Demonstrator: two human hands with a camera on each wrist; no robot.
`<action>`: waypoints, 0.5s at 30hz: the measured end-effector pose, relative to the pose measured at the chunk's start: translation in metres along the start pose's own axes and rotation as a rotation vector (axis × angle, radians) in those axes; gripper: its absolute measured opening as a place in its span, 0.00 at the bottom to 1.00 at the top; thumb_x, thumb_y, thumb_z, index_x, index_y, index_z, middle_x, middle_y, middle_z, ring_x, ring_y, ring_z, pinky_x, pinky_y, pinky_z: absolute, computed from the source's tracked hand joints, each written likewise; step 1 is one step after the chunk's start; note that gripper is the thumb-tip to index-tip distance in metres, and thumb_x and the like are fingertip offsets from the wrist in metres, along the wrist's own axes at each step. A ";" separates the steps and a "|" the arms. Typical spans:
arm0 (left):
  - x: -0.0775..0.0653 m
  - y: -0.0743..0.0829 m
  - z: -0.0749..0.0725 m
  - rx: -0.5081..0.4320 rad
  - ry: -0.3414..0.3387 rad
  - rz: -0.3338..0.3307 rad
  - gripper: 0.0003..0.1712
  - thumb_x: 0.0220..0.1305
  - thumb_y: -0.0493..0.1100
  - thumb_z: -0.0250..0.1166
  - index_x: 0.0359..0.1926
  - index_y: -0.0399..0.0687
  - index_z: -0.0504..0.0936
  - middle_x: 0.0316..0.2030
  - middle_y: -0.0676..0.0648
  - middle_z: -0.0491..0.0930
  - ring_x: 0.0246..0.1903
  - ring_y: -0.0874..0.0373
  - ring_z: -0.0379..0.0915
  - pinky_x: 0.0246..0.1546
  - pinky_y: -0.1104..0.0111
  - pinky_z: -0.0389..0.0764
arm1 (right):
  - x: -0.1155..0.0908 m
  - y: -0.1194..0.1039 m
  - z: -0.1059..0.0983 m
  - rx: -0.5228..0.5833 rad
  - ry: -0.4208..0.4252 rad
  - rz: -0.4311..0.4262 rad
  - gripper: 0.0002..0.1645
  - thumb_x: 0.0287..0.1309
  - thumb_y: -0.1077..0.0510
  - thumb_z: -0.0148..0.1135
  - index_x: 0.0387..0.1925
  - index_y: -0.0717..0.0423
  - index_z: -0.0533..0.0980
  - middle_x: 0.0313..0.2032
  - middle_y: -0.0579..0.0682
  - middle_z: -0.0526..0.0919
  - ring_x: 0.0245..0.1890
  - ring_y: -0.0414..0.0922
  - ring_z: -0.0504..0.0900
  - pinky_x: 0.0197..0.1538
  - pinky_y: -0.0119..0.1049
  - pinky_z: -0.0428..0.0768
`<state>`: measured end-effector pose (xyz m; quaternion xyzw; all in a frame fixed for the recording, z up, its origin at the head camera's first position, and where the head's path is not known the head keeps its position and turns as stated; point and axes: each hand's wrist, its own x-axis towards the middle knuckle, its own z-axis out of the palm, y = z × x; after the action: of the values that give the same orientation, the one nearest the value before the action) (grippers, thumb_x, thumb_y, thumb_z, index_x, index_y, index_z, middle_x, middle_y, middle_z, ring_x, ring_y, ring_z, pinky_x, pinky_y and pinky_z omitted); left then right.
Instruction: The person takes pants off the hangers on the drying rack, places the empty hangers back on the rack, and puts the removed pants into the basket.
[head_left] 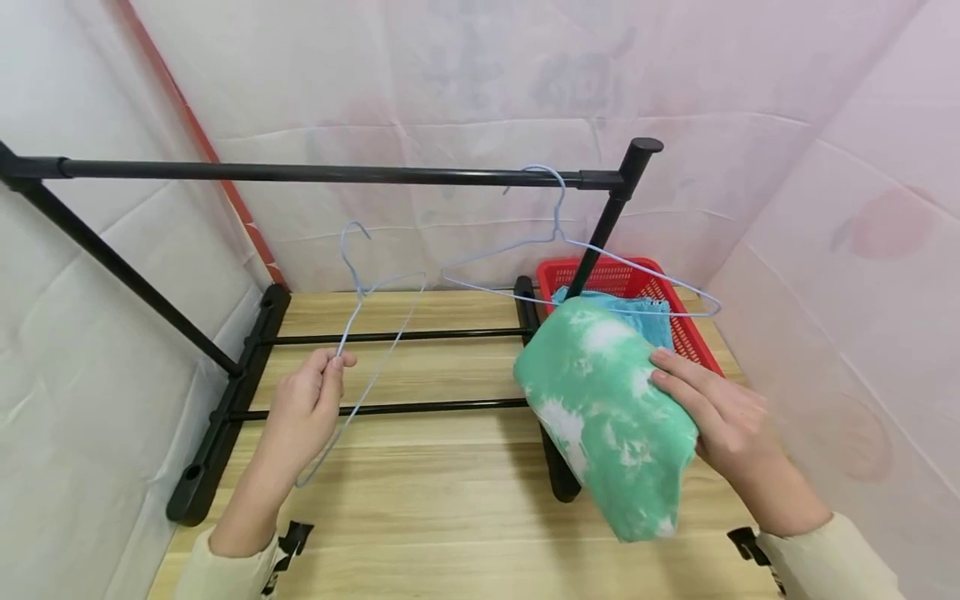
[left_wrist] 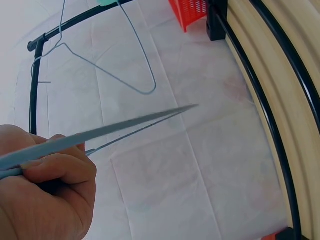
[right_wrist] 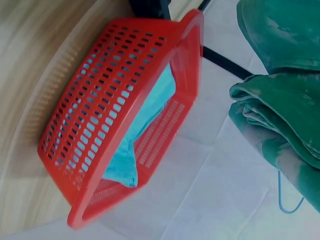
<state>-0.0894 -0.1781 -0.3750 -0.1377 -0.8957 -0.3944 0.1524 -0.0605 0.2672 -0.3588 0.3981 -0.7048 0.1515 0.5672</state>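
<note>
My left hand (head_left: 306,404) pinches a thin light-blue wire hanger (head_left: 350,323) by one side, its hook pointing up. Seen from the left wrist, the fingers curl round the wire, which runs out past the hand. My right hand (head_left: 720,408) holds a folded green-and-white tie-dye cloth (head_left: 611,425), with fingers lying over its right side and the thumb hidden. In the right wrist view the cloth (right_wrist: 290,110) shows several folded layers. A second blue hanger (head_left: 558,212) hangs from the black rail (head_left: 337,173) near its right end, above and behind the cloth.
Behind the cloth stands a red plastic basket (head_left: 693,337) with blue fabric (head_left: 652,321) in it. The black rack has two low crossbars (head_left: 442,408) and long feet (head_left: 225,417) on the wooden tabletop (head_left: 420,508). White sheeting (head_left: 450,75) encloses the back and sides.
</note>
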 end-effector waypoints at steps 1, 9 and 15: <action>0.000 0.000 0.001 0.000 0.004 0.003 0.17 0.80 0.41 0.47 0.46 0.36 0.80 0.18 0.53 0.68 0.12 0.65 0.57 0.13 0.70 0.64 | -0.001 0.001 -0.003 -0.008 0.007 0.012 0.14 0.71 0.57 0.58 0.39 0.64 0.83 0.38 0.58 0.88 0.33 0.53 0.88 0.26 0.42 0.79; 0.002 0.004 0.006 0.004 0.014 0.009 0.16 0.79 0.40 0.47 0.46 0.37 0.80 0.17 0.53 0.66 0.11 0.65 0.56 0.11 0.71 0.63 | -0.015 0.014 -0.019 -0.029 0.084 0.066 0.17 0.69 0.52 0.61 0.37 0.63 0.84 0.36 0.59 0.88 0.31 0.55 0.87 0.41 0.37 0.83; 0.006 0.007 0.011 -0.012 0.004 0.018 0.15 0.79 0.40 0.48 0.46 0.37 0.81 0.16 0.54 0.64 0.11 0.65 0.55 0.11 0.70 0.63 | -0.019 0.014 -0.034 -0.088 0.084 0.084 0.18 0.69 0.51 0.61 0.37 0.63 0.84 0.36 0.58 0.89 0.31 0.54 0.87 0.53 0.31 0.80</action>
<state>-0.0940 -0.1644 -0.3750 -0.1456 -0.8918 -0.3986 0.1569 -0.0469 0.3066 -0.3622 0.3359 -0.7026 0.1605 0.6064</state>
